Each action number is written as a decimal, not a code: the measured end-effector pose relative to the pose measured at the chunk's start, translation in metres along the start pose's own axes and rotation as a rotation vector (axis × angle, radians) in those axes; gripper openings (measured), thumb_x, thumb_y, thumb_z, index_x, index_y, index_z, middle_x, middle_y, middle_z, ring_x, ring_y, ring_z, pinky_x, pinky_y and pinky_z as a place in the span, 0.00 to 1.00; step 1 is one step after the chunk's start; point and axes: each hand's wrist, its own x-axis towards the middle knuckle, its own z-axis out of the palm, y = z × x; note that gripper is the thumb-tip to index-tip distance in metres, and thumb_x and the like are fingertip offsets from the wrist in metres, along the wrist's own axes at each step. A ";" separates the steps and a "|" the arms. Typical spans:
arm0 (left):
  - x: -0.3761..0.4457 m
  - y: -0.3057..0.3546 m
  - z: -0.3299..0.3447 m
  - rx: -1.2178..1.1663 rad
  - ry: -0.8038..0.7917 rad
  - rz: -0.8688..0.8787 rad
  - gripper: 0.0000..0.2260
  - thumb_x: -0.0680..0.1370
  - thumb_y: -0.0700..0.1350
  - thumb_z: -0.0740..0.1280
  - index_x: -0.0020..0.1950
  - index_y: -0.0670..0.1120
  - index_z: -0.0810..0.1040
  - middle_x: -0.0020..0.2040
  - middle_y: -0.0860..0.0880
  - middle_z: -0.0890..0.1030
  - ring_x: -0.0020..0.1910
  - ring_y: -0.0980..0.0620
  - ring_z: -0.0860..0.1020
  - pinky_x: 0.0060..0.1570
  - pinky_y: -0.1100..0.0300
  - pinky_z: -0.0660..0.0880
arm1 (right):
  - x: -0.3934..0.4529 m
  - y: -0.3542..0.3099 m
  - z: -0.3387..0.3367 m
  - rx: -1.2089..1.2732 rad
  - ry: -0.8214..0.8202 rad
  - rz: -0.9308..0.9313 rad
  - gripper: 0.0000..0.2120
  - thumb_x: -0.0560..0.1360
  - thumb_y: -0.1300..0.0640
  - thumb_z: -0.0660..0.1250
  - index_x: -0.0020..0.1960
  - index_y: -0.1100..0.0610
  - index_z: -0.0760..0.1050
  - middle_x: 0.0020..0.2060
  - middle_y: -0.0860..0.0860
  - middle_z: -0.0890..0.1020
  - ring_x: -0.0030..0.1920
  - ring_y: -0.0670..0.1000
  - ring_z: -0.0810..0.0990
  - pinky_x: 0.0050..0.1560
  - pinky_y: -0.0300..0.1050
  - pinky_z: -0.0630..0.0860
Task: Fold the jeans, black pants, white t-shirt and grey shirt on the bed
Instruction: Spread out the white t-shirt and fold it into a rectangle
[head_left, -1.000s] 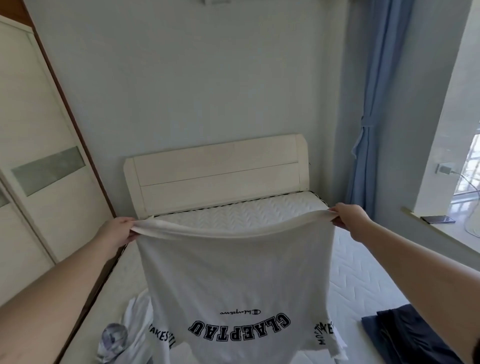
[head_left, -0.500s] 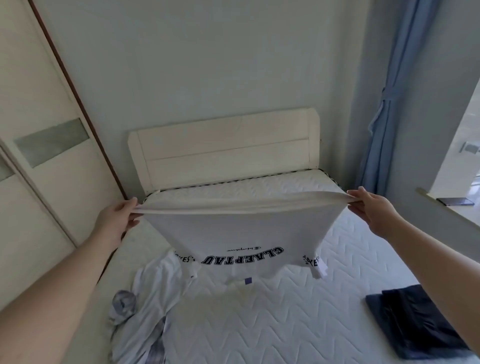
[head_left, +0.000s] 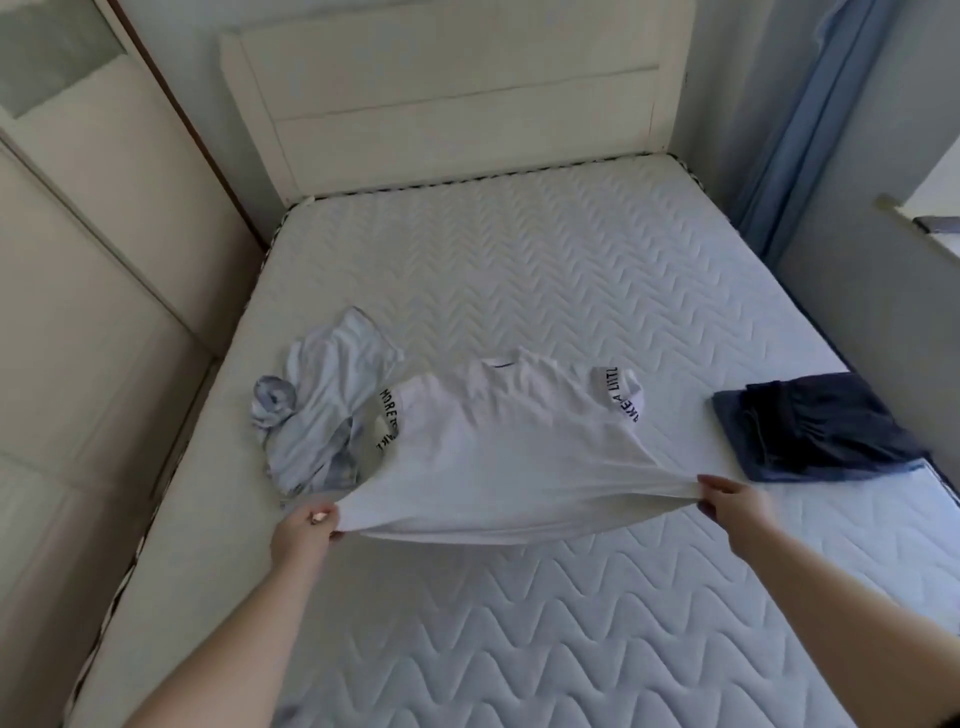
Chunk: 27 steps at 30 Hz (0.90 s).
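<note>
Left hand (head_left: 304, 530) and right hand (head_left: 727, 501) are each pinching a hem corner of the white t-shirt (head_left: 498, 447), which is lying across the bed (head_left: 519, 270) between the crumpled grey shirt (head_left: 322, 410) and folded dark pants (head_left: 815, 426).

On the one bed (head_left: 519, 270) lie one white t-shirt (head_left: 498, 452) at center, one crumpled grey shirt (head_left: 317, 410) at nine o'clock and one folded dark stack (head_left: 815, 431) at three o'clock, with two hands, left hand (head_left: 304, 535) and right hand (head_left: 732, 501).
</note>
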 end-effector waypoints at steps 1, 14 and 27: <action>-0.006 -0.017 -0.004 0.022 0.002 -0.009 0.07 0.76 0.34 0.69 0.52 0.34 0.81 0.50 0.33 0.81 0.46 0.37 0.81 0.56 0.39 0.77 | -0.003 0.015 -0.005 -0.019 0.005 0.022 0.14 0.78 0.72 0.62 0.62 0.68 0.76 0.51 0.64 0.77 0.38 0.54 0.76 0.30 0.30 0.78; -0.061 -0.187 -0.036 0.022 -0.041 -0.162 0.08 0.79 0.34 0.66 0.55 0.39 0.81 0.53 0.37 0.79 0.41 0.44 0.78 0.55 0.48 0.76 | -0.064 0.170 -0.061 -0.003 0.083 0.212 0.12 0.78 0.70 0.64 0.59 0.64 0.79 0.51 0.61 0.79 0.38 0.53 0.81 0.30 0.30 0.77; -0.074 -0.333 -0.052 0.085 -0.071 -0.155 0.12 0.80 0.37 0.63 0.50 0.52 0.83 0.46 0.48 0.79 0.40 0.50 0.80 0.44 0.59 0.74 | -0.106 0.305 -0.070 -0.040 0.171 0.164 0.13 0.80 0.69 0.61 0.62 0.63 0.78 0.53 0.59 0.77 0.35 0.50 0.79 0.32 0.28 0.76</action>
